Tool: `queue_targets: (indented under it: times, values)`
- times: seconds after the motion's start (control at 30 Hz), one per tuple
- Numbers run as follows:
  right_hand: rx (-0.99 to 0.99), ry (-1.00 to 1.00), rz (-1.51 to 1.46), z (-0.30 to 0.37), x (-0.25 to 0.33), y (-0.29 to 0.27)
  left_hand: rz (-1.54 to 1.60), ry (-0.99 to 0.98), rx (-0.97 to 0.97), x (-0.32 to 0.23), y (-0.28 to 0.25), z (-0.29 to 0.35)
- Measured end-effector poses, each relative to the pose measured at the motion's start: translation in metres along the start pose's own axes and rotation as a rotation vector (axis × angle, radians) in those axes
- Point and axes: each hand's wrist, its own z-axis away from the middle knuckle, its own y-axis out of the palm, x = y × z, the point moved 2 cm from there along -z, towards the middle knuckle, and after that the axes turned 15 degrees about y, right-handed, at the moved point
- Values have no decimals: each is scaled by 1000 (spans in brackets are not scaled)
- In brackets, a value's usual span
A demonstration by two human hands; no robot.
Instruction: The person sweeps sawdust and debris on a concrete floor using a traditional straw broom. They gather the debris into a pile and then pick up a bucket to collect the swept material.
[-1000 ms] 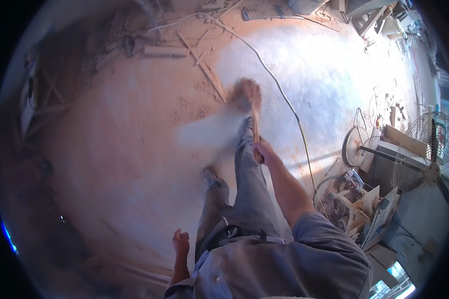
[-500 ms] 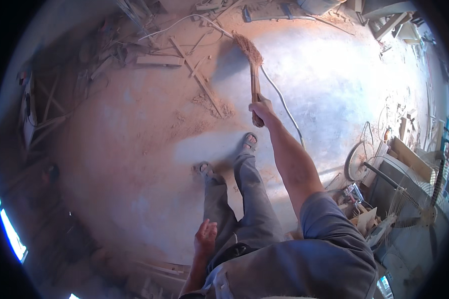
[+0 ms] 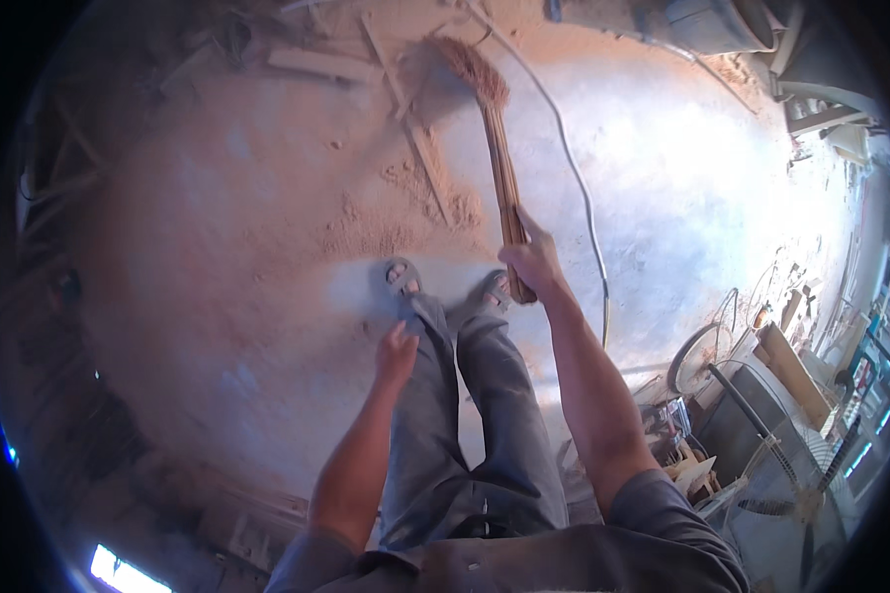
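Note:
My right hand grips the handle end of a broom, its fingers wrapped around the bundled stalks. The broom stretches forward, its reddish-brown bristle head low over the dusty floor beside a thin wooden strip. In front of my left thigh hangs my left hand, fingers curled in, with nothing visible in it. Loose sawdust lies in heaps on the floor ahead of my feet, mostly left of the broom and around the strip's near end.
A pale cable curves over the floor right of the broom. Wood offcuts lie at the far left. A bucket stands at the far right. A fan, boards and a round disc crowd the near right.
The broom head has swung slightly left, and my right hand has come nearer to me. My left hand has moved forward. My left foot has stepped forward.

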Motion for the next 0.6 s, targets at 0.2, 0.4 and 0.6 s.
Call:
queue_targets:
  times: [0.2,0.4,0.6]
  values:
    - [-17,62,397,-10,-84,75,110,-113,-12,48,63,-166]
    - [-114,57,-49,19,-180,68,51,-149,4,10,113,-280]
    - [-98,245,-368,-10,-156,46,-287,-25,-301,49,166,-374]
